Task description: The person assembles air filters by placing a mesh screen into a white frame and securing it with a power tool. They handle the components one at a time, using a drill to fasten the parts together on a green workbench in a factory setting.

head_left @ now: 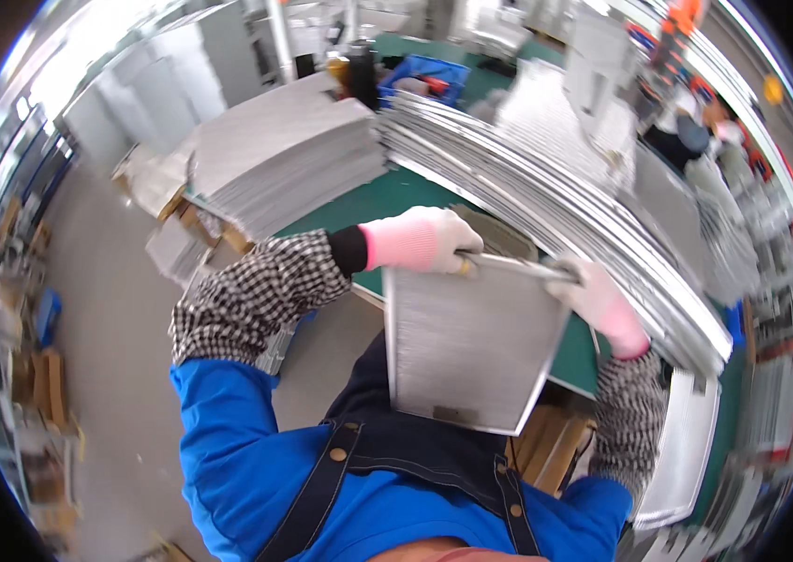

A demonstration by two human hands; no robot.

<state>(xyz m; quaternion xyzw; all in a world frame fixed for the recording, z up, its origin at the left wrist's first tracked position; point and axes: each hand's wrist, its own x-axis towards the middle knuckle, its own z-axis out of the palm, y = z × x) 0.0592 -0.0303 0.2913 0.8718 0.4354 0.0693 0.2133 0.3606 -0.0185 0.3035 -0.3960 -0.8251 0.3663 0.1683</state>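
The panel (476,342) hides part of the table (349,208), of the cartons (548,445) below and of the person's front. A grey-green thing (495,234) behind its top edge is partly covered and hard to identify. The far right side, with other people's hands and parts, is blurred, and the dark fisheye rim cuts off the shelves at left. Near the panel's bottom edge sits a small dark patch (452,414); whether it is a label cannot be told.

The left hand (426,240), in a pink-and-white glove, has its fingers curled over the panel's top edge, gripping it. The right hand (600,298), gloved alike, grips the top right corner. The panel slants between both hands, in front of the torso, at the table's near edge. Beyond it lie a row of frames (546,206) and, farther left, a tall stack of sheets (289,155).
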